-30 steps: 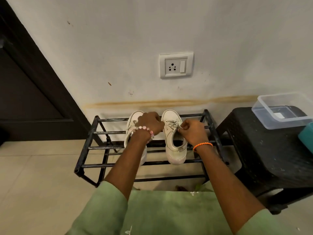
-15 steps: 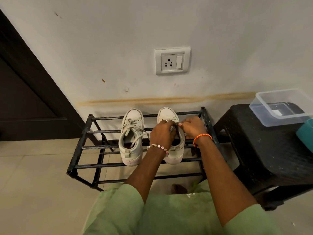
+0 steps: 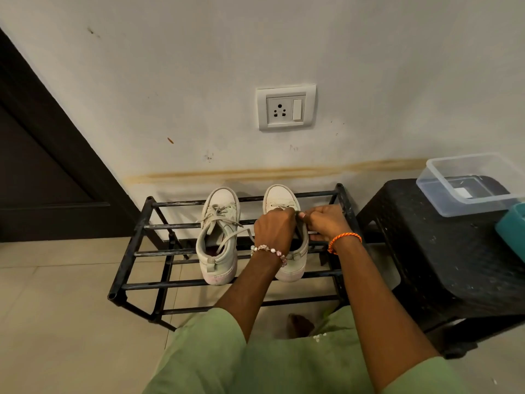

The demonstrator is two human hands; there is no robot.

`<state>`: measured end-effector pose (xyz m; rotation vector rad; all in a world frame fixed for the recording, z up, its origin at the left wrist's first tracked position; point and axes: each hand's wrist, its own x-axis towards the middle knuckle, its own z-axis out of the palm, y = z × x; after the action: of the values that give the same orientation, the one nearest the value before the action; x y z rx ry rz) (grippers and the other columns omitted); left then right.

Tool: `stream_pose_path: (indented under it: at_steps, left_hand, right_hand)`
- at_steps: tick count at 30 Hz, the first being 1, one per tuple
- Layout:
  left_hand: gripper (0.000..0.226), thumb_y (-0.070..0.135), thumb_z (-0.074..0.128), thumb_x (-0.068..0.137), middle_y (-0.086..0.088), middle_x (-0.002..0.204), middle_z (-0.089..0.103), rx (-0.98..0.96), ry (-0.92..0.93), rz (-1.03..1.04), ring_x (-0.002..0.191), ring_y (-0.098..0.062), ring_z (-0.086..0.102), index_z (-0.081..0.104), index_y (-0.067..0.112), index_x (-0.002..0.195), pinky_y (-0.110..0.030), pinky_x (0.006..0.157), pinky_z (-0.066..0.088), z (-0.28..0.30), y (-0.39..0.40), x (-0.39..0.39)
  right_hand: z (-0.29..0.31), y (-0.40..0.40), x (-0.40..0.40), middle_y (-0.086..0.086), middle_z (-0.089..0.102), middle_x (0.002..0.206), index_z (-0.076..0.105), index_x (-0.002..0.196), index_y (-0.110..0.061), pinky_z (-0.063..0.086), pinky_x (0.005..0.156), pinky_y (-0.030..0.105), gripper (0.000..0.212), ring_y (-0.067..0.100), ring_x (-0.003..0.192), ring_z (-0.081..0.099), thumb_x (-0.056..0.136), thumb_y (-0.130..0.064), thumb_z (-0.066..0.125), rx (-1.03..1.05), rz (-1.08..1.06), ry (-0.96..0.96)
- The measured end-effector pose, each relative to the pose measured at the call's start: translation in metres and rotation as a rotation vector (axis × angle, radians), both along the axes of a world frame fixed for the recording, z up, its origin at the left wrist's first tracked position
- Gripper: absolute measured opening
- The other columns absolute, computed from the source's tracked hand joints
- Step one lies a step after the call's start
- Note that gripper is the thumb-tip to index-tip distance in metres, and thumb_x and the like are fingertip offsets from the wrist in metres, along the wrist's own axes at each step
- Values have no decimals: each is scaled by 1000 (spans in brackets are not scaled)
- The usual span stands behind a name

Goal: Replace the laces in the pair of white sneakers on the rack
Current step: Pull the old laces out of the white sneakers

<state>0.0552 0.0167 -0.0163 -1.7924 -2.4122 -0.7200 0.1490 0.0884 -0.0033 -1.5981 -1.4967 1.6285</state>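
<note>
Two white sneakers stand side by side, toes to the wall, on the top bars of a black metal rack (image 3: pixel 133 240). The left sneaker (image 3: pixel 218 237) has loose grey-white laces lying across its tongue and opening. My left hand (image 3: pixel 274 230) and my right hand (image 3: pixel 324 223) are both over the right sneaker (image 3: pixel 281 199), fingers curled and pinching its lace (image 3: pixel 298 213) where the two hands meet. The hands hide most of that shoe's tongue and eyelets.
A black plastic stool (image 3: pixel 443 260) stands right of the rack, bearing a clear plastic container (image 3: pixel 468 180) and a teal object (image 3: pixel 511 228). A wall socket (image 3: pixel 285 108) sits above the rack. A dark door (image 3: pixel 34 166) is at left. Beige tiled floor lies below.
My left hand has moved right, off the left sneaker and onto the right sneaker beside my right hand. The left sneaker's laces have come into view.
</note>
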Motion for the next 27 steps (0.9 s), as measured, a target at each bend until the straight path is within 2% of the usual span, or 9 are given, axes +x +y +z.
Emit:
stream_pose_path:
  at_steps: [4, 6, 10, 13, 17, 19, 22, 25, 27]
  left_hand:
    - [24, 28, 49, 94, -12, 88, 68, 20, -128, 114, 81, -34, 63, 67, 12, 95, -31, 61, 37, 0, -1, 2]
    - [20, 29, 57, 90, -7, 89, 71, 140, -389, 288, 82, -27, 64, 72, 16, 93, -26, 62, 36, 5, -4, 7]
    - [7, 21, 68, 81, -4, 85, 72, 251, -1229, 621, 85, -24, 66, 72, 20, 77, -29, 76, 52, 5, -1, 1]
    - [13, 15, 70, 77, -8, 81, 72, 246, -1416, 691, 83, -29, 67, 67, 21, 66, -39, 82, 56, 4, 2, -7]
    - [5, 21, 62, 85, -4, 99, 68, 261, -1009, 452, 91, -20, 61, 66, 19, 87, -24, 73, 45, 13, 0, 0]
    - [20, 27, 61, 83, -4, 111, 62, 214, -584, 227, 101, -20, 57, 69, 20, 100, -29, 78, 44, 11, -3, 0]
    - [20, 27, 66, 77, -8, 109, 65, 69, -68, 80, 102, -30, 57, 74, 17, 92, -42, 84, 43, 1, -2, 0]
    - [10, 23, 77, 71, -5, 95, 70, 97, 15, 138, 90, -30, 63, 75, 16, 78, -42, 79, 45, -5, -1, 2]
    - [9, 23, 76, 73, -5, 100, 69, 130, -33, 164, 94, -30, 61, 76, 17, 80, -43, 83, 40, -5, 0, 4]
  right_hand:
    - [2, -3, 2, 7, 67, 83, 67, 82, -9, 53, 55, 26, 4, 18, 79, 65, 86, -10, 66, -1, -15, 46]
    - [1, -3, 3, 8, 68, 86, 67, 83, -9, 54, 57, 27, 4, 18, 81, 65, 86, -11, 66, -2, -14, 48]
    - [-2, -3, 3, 11, 68, 89, 63, 78, -8, 52, 53, 27, 9, 19, 81, 65, 86, -11, 66, -29, -33, 69]
    - [-1, -3, 3, 11, 67, 88, 61, 77, -8, 52, 53, 27, 11, 20, 81, 64, 86, -10, 67, -35, -38, 77]
    - [-1, -1, 6, 10, 67, 89, 63, 84, -7, 54, 57, 28, 6, 21, 85, 64, 87, -11, 66, -37, -19, 68]
    - [0, 0, 8, 12, 68, 95, 66, 95, -5, 55, 60, 29, 11, 21, 90, 65, 87, -12, 66, -35, -6, 65]
    - [2, -1, 8, 12, 69, 96, 66, 102, -4, 54, 54, 27, 16, 18, 83, 66, 87, -11, 65, -39, 12, 71]
    - [1, -1, 7, 12, 69, 97, 66, 101, -5, 57, 61, 31, 15, 21, 86, 67, 87, -11, 65, -34, 12, 61]
    - [-1, -1, 8, 12, 69, 99, 67, 100, -5, 59, 69, 36, 15, 24, 92, 67, 87, -12, 66, -31, 8, 54]
